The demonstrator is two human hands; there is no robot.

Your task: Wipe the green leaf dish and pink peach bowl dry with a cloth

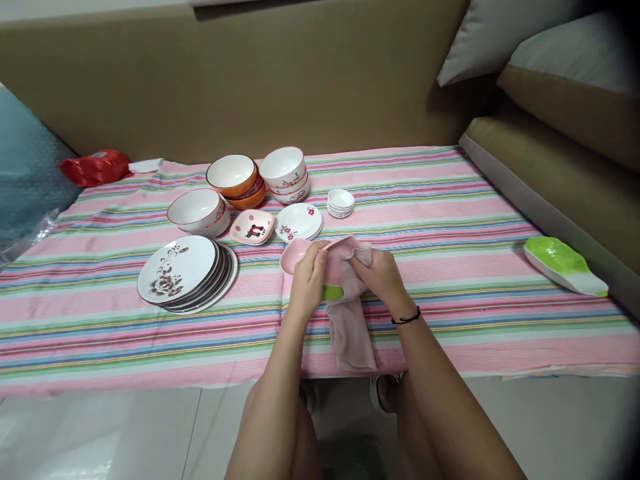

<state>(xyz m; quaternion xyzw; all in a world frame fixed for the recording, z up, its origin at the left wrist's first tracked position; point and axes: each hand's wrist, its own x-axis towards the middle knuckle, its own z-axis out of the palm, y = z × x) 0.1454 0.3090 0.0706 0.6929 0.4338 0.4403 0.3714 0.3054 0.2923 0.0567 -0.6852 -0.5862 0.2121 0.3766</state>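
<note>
My left hand [311, 275] grips a pink dish [336, 259] by its left side, its fingers wrapped round the edge. At the dish's right side, my right hand [380, 275] is closed on a dusty-pink cloth [353, 333] and presses part of it to the dish. The rest of the cloth hangs down over the striped tablecloth. Just left of my left hand shows a pink bowl-shaped piece [294, 255], partly covered by the hand; whether it belongs to the held dish I cannot tell. A green patch [333, 292] peeks out below the held dish, its shape mostly hidden.
Left of my hands stand stacked flowered plates [177, 270], white bowls [195, 210], orange-brown bowls [231, 175], red-rimmed bowls [284, 167], square cartoon dishes [253, 227], small plates [300, 221] and tiny bowls [341, 201]. A green-and-white leaf-shaped dish [563, 265] lies far right, near cushions [575, 67].
</note>
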